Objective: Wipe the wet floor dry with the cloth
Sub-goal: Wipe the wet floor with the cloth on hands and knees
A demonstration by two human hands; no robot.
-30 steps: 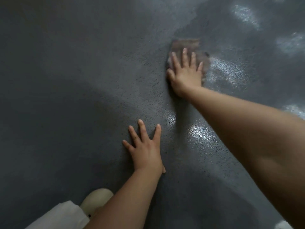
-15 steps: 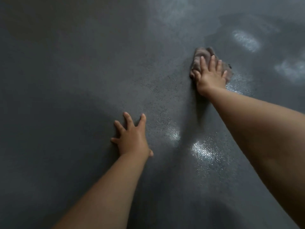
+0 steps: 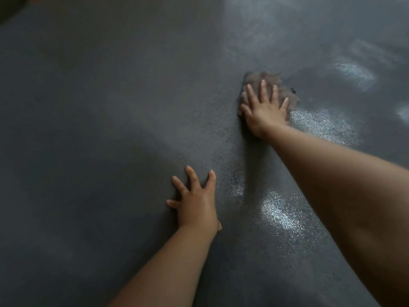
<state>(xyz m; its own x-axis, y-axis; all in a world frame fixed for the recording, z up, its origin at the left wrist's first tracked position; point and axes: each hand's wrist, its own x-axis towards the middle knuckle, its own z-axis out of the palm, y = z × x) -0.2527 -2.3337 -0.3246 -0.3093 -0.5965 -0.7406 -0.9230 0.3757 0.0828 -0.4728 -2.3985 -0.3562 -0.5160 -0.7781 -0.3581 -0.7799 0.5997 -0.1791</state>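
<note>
The dark grey floor (image 3: 110,129) fills the view, matte on the left and glistening with wet patches (image 3: 321,122) on the right and between the 2 arms (probably the part left to do). The job looks partly done: several shiny areas remain near and beyond the cloth. The brownish cloth (image 3: 261,78) lies crumpled on the floor, pressed under the right hand (image 3: 263,109), fingers straight and spread. The left hand (image 3: 194,204) rests flat on the floor, fingers splayed, holding nothing.
</note>
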